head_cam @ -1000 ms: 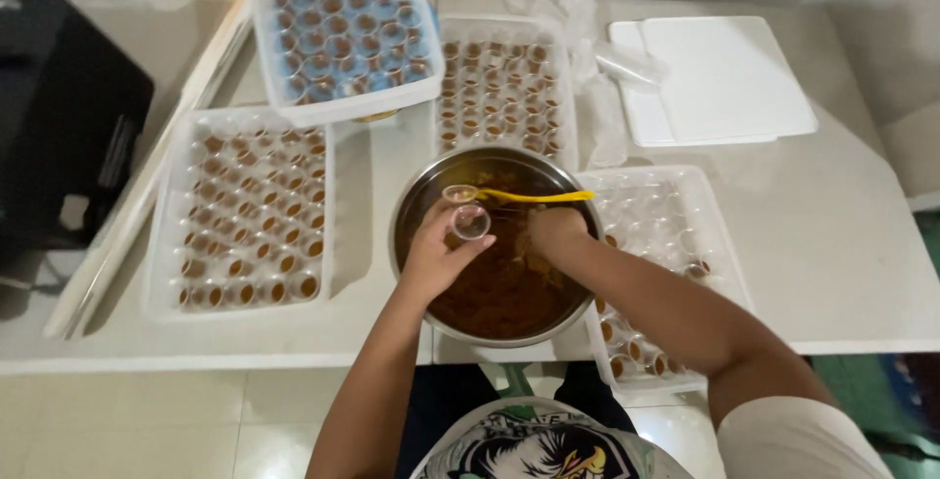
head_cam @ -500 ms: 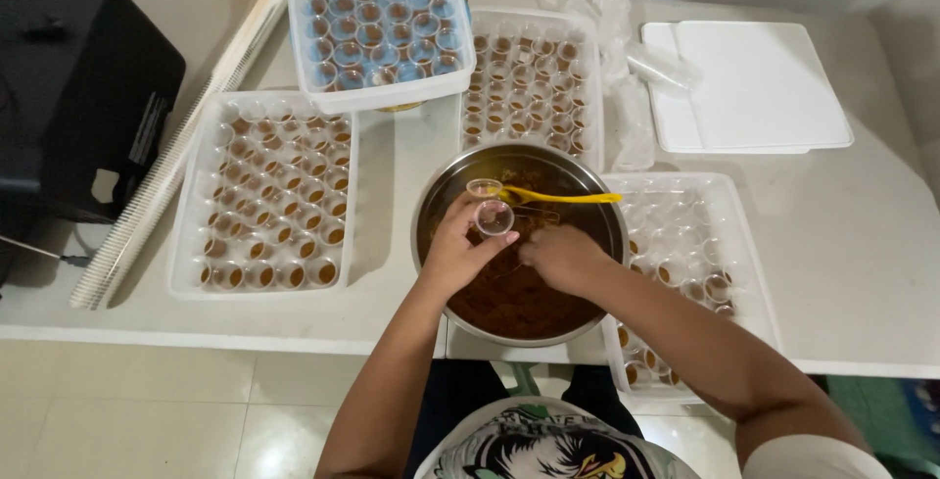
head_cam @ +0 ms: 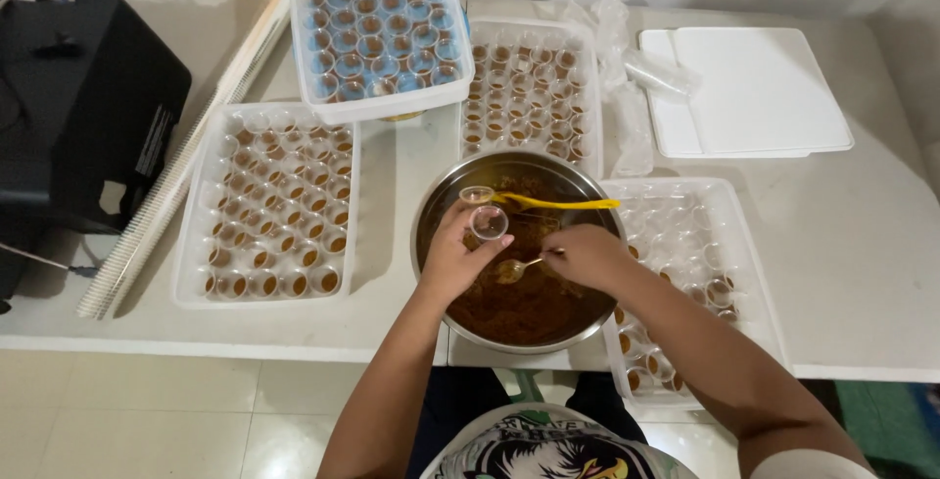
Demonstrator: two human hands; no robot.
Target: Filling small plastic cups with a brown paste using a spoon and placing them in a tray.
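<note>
Seemingly to catch any drips, the left hand pinches a small clear cup tilted over the steel bowl of brown mixture. Beside it, the right hand is closed around a metal spoon, its loaded tip near the cup. A yellow scoop rests across the bowl; trays of filled cups sit close by.

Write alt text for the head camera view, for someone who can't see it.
Over a metal bowl of brown mixture, the left hand holds a small clear cup while the right hand holds a spoon. Trays of small cups surround it.
</note>
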